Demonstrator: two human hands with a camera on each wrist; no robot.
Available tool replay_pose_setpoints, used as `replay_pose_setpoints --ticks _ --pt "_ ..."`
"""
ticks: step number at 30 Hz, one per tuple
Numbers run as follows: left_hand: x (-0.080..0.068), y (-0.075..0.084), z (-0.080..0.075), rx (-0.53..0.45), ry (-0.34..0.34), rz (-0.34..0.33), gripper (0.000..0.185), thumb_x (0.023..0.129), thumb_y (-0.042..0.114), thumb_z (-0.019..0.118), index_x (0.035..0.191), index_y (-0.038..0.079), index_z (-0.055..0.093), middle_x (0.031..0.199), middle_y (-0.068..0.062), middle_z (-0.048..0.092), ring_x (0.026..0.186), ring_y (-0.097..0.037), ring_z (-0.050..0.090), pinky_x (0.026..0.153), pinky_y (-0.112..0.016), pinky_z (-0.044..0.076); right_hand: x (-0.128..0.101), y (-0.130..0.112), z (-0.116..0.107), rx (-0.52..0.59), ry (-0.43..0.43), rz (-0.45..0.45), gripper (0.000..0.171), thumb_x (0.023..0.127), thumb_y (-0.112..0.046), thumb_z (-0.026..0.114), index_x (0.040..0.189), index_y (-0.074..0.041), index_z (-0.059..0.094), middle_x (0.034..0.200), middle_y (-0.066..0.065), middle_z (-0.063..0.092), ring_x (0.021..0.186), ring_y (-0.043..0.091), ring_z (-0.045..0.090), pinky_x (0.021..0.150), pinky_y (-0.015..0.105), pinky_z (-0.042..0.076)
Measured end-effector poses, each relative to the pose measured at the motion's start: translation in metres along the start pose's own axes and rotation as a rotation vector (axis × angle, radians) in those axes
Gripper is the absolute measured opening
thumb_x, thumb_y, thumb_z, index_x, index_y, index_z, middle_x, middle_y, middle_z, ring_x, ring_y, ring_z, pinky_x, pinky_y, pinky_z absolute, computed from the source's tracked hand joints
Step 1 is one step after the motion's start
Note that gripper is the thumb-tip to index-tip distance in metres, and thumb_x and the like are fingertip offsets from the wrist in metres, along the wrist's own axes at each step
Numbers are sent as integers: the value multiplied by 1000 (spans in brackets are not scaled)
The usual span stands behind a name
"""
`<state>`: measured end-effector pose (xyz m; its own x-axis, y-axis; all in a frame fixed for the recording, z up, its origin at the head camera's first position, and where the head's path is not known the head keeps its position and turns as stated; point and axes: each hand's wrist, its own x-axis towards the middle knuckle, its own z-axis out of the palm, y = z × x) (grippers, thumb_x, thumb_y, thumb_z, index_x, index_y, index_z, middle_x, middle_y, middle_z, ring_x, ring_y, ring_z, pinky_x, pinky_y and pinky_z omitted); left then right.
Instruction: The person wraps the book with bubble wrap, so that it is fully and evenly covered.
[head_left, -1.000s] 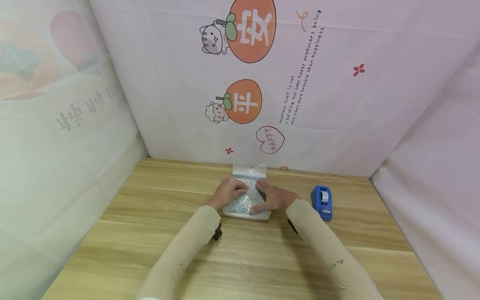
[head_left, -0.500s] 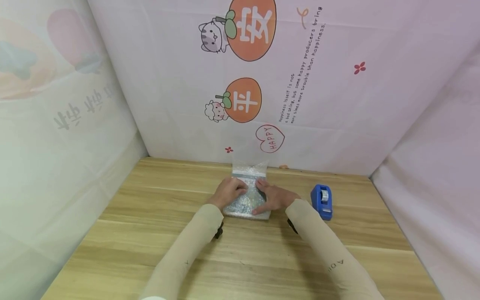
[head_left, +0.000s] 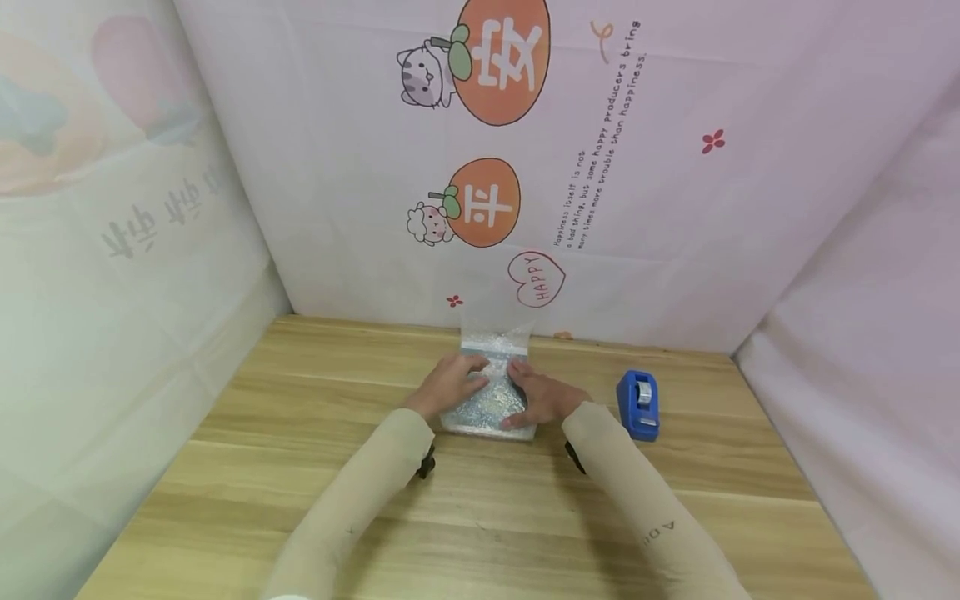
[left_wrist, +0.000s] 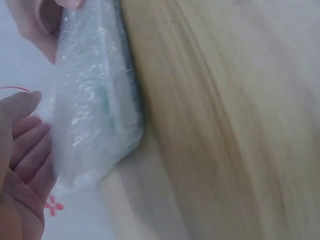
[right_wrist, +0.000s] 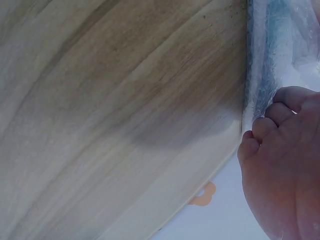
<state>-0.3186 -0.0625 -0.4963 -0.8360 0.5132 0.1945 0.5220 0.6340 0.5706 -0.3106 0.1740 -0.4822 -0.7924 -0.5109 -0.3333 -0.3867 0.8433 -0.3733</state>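
Bubble-wrap bag (head_left: 489, 398): lies flat on the wooden table (head_left: 300, 467), near its far edge and close to the printed backdrop (head_left: 675, 208); something silvery and glittering shows through the clear wrap, and the bag's open far end (head_left: 495, 337) stands up toward the backdrop.
Left hand (head_left: 447, 385): rests on the left part of the bag, fingers bent over its top; in the left wrist view the fingers (left_wrist: 25, 150) lie fairly straight beside the bag (left_wrist: 95, 95). Whether they pinch the wrap cannot be told.
Right hand (head_left: 542, 393): rests on the right part of the bag, thumb along the near side; in the right wrist view its fingers (right_wrist: 270, 120) curl against the bag's edge (right_wrist: 272, 55) and appear to hold it.
Both hands: 2 hands close together on the bag, not touching each other as far as the head view shows.
Tape dispenser (head_left: 638, 405): blue, stands on the table just right of the right hand, apart from the bag.
Sleeves: beige, covering both forearms (head_left: 360, 500).
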Motion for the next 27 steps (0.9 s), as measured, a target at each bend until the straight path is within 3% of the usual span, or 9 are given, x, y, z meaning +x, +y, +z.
replay_pose_setpoints --ticks 4,8,13,20,27 --pt "-13 9 -10 148 -37 35 57 105 25 67 150 -6 52 152 -22 59 139 -37 61 120 -47 48 1 0 3 -10 -1 8 124 87 -65 78 169 -3 7 179 15 -5 167 34 1 136 51 17" --pt "-37 26 -18 312 -109 82 72 107 34 63 159 -8 36 164 -26 42 150 -40 48 126 -49 40 0 0 4 -35 8 8 124 88 -66 76 169 -2 8 179 16 -3 167 34 2 136 50 17" --pt "-67 46 -13 435 -204 75 85 109 47 54 165 -8 21 174 -25 20 162 -38 26 133 -48 26 -1 -1 2 -52 10 7 122 89 -65 75 169 -1 8 179 16 -1 167 35 3 136 50 16" --pt "-90 59 10 454 -316 11 96 107 58 50 167 -4 10 178 -22 4 167 -36 7 136 -51 17 -2 -1 1 -50 2 2 121 90 -62 76 168 1 7 178 18 -3 167 36 2 136 51 15" --pt "-91 46 36 402 -325 -57 100 106 65 43 169 1 1 178 -16 -9 167 -31 -6 137 -50 7 -1 -2 2 -42 -2 7 120 91 -62 75 169 -1 6 178 17 -4 167 35 0 136 50 13"
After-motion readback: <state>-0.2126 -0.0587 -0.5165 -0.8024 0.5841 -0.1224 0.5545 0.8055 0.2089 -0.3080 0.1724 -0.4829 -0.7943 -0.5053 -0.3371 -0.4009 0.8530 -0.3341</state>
